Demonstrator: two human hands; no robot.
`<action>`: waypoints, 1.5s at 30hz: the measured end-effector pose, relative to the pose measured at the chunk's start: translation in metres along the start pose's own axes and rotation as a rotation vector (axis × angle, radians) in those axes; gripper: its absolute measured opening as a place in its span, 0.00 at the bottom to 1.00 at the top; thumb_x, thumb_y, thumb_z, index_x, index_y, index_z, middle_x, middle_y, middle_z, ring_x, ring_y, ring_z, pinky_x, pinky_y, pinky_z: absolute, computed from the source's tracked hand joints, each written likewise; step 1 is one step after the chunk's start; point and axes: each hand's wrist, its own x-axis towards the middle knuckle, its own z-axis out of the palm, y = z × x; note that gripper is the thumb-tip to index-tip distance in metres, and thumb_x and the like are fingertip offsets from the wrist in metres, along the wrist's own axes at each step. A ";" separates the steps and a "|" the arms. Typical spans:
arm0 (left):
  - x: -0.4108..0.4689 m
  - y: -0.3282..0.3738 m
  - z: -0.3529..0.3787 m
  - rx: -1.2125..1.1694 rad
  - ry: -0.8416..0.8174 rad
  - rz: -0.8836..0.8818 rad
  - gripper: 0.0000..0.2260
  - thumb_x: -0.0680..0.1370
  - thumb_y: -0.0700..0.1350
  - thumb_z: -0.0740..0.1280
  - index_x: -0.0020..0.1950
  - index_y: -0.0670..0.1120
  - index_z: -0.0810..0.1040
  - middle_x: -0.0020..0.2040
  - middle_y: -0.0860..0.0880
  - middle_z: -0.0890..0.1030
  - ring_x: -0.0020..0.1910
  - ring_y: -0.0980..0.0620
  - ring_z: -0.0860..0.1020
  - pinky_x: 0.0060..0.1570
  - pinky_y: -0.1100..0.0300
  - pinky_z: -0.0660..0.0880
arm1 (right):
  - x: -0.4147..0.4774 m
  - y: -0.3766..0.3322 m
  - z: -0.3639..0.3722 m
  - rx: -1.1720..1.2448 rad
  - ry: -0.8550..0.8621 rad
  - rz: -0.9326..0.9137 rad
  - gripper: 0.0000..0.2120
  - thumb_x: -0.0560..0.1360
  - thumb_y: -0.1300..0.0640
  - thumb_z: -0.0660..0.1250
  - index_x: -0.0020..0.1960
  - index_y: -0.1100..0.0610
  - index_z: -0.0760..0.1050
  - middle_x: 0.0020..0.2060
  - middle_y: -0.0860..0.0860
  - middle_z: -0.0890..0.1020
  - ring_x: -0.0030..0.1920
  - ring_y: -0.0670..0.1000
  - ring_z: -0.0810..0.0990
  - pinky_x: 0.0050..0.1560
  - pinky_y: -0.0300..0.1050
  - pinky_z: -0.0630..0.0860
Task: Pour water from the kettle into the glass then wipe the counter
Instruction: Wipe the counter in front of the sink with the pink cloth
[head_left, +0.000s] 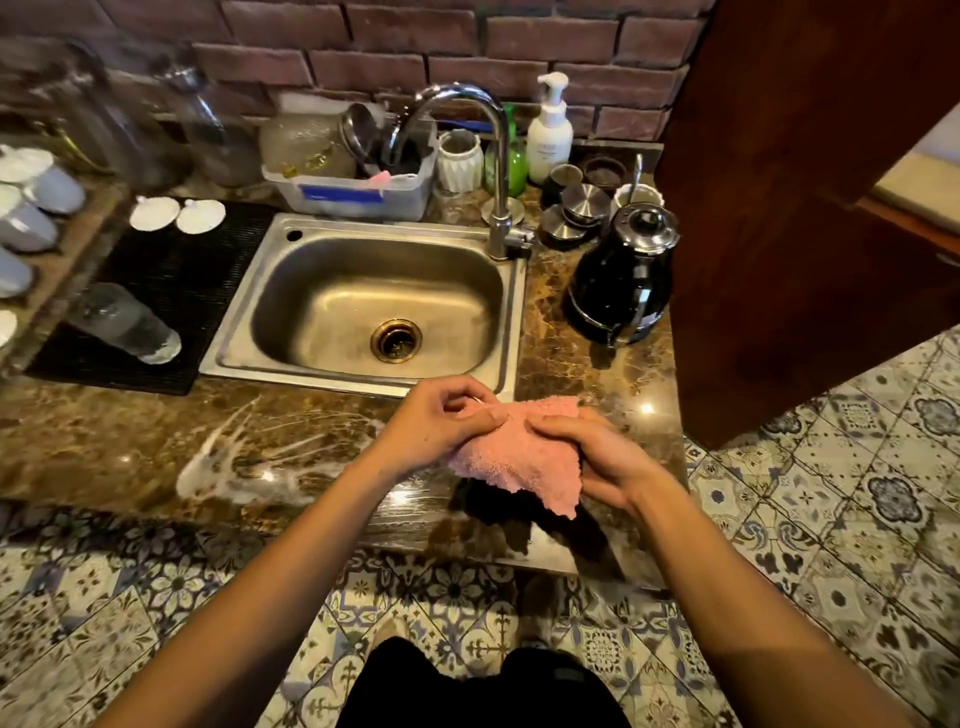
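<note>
A pink cloth hangs between both hands just above the front of the brown marble counter. My left hand pinches its upper left edge, and my right hand grips its right side. A black kettle with a shiny lid stands upright on the counter right of the sink. A clear glass stands on the black mat at the left; I cannot tell how much water it holds. A wet whitish smear streaks the counter left of my hands.
A steel sink with a curved tap fills the middle. Behind it sit a dish tub, soap bottles and small jars. White cups line the left ledge. A dark wooden panel rises at the right.
</note>
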 end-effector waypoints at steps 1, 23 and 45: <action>-0.006 -0.005 -0.013 0.018 0.005 0.000 0.04 0.75 0.43 0.78 0.49 0.45 0.86 0.48 0.44 0.88 0.46 0.55 0.82 0.50 0.60 0.78 | 0.005 0.005 0.011 0.002 0.003 0.010 0.17 0.73 0.65 0.70 0.62 0.68 0.79 0.53 0.64 0.87 0.52 0.57 0.88 0.50 0.47 0.85; -0.058 -0.098 -0.183 0.119 -0.080 0.049 0.05 0.74 0.43 0.79 0.47 0.49 0.86 0.40 0.57 0.85 0.40 0.65 0.80 0.45 0.65 0.77 | 0.061 0.139 0.187 0.110 0.278 -0.119 0.17 0.85 0.68 0.54 0.70 0.68 0.73 0.65 0.65 0.82 0.66 0.59 0.81 0.68 0.54 0.77; -0.083 -0.143 -0.199 0.795 -0.057 0.110 0.31 0.83 0.64 0.55 0.80 0.47 0.69 0.78 0.44 0.73 0.78 0.43 0.70 0.74 0.49 0.66 | -0.005 0.124 0.038 -0.427 0.721 -0.365 0.20 0.85 0.51 0.55 0.64 0.53 0.83 0.61 0.66 0.83 0.59 0.65 0.81 0.57 0.61 0.75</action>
